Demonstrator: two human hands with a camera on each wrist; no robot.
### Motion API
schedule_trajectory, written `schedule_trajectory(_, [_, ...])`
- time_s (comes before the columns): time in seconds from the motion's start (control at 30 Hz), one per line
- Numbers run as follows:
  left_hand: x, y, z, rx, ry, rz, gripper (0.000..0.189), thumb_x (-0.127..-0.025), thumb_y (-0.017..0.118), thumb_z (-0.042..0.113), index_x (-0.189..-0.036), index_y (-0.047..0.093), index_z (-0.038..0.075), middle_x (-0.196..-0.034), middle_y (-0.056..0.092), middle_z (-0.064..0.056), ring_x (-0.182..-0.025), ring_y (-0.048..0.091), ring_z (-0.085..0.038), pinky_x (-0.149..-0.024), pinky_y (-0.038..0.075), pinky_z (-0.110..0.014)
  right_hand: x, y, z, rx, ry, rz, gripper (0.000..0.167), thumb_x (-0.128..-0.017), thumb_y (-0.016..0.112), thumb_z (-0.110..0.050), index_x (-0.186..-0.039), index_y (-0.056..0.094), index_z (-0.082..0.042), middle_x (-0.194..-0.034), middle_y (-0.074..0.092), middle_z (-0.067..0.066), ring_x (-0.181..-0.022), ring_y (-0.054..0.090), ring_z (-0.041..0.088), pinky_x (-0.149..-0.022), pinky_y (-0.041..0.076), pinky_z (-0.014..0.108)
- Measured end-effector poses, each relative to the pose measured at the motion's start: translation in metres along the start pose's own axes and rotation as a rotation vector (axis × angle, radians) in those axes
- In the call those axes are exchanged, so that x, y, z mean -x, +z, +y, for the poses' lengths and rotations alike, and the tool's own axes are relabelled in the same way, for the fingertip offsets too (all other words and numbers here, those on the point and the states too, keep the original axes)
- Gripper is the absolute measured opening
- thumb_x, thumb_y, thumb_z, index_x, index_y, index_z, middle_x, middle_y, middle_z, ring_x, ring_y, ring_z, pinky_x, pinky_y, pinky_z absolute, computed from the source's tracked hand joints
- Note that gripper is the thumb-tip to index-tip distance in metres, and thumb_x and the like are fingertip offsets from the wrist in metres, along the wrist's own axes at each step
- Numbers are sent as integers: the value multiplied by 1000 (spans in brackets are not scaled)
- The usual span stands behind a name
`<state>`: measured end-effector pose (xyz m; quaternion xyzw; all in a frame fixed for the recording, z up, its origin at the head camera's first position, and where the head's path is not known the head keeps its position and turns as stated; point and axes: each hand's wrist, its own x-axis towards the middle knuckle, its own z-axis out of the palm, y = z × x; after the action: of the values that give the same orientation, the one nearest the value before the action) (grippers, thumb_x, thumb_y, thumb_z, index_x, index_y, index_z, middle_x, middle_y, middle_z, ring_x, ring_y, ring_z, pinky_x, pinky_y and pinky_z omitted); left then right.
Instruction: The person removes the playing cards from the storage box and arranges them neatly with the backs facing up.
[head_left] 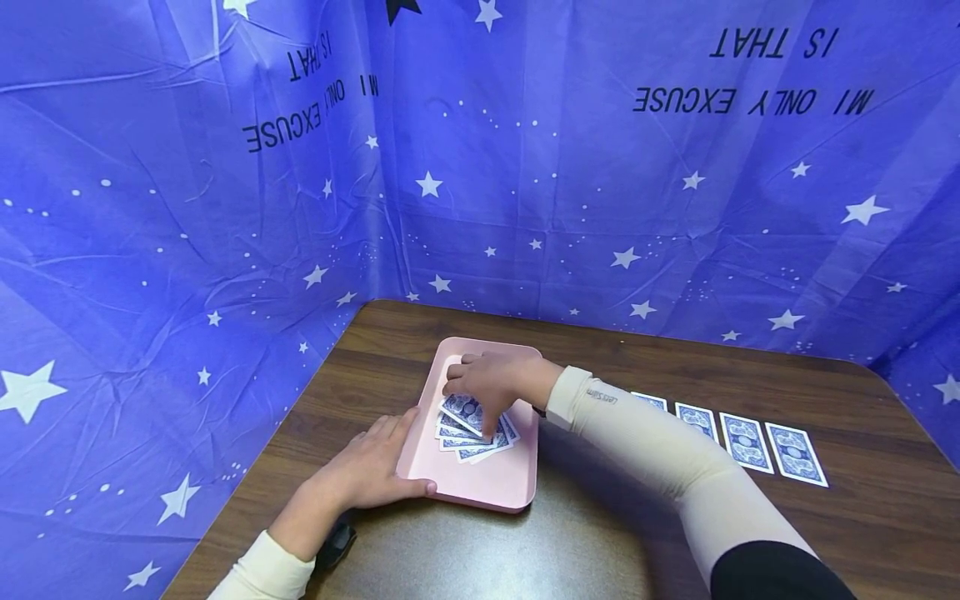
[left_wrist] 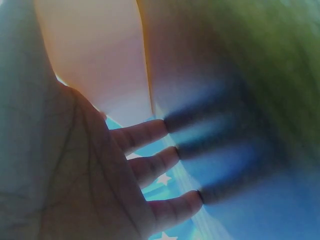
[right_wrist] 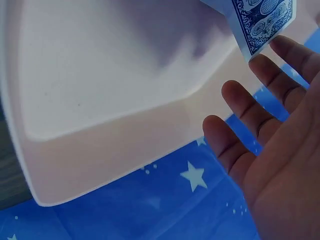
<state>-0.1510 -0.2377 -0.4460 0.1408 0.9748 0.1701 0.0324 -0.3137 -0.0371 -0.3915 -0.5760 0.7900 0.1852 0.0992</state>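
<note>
A pink tray [head_left: 480, 492] holds a loose, fanned pile of blue-backed playing cards [head_left: 483, 450]. My right hand [head_left: 491, 383] reaches over the tray from the right. It pinches the top playing card [head_left: 463, 410] by its edges, thumb at the near side and fingers at the far side. In the right wrist view, two fingertips meet the edge of this card [right_wrist: 265, 22], while the other fingers stand free and the thumb is hidden. My left hand [head_left: 375, 467] rests along the tray's left side, fingers extended and thumb at the near left corner.
On the brown wooden table [head_left: 600, 533], several blue-backed cards [head_left: 797, 454] lie face down in a row at the right, partly hidden by my right sleeve [head_left: 652, 442]. A blue star-patterned curtain [head_left: 525, 208] hangs behind the table and along its left side.
</note>
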Motion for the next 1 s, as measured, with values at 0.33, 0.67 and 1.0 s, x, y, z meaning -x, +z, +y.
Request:
schedule_trajectory(0.33, [0,2,0,-16,-5,-4,121,-72,67,77,-157,21,4,-147,44,-20,-136,39,-40,-105,38,-58,38,-4,11,-199,72,174,91,-65,84,-63,-141,53,-23,-131,52,-2,-120,45,18,-103,42,37])
schedule_trajectory(0.67, [-2,3,0,-13,-7,8,122,-71,68,76,-157,22,3,-146,46,-20,-135,40,-40,-105,39,-57,90,5,11,-229,197,289,89,-63,83,-64,-136,58,-20,-120,53,1,-107,49,19,-90,45,39])
schedule_trajectory(1.0, [-2,4,1,-10,-14,-4,122,-71,66,77,-156,23,2,-148,44,-20,-136,39,-39,-106,38,-56,129,32,-8,-165,322,401,93,-63,76,-76,-132,60,-14,-118,55,6,-106,51,24,-84,46,44])
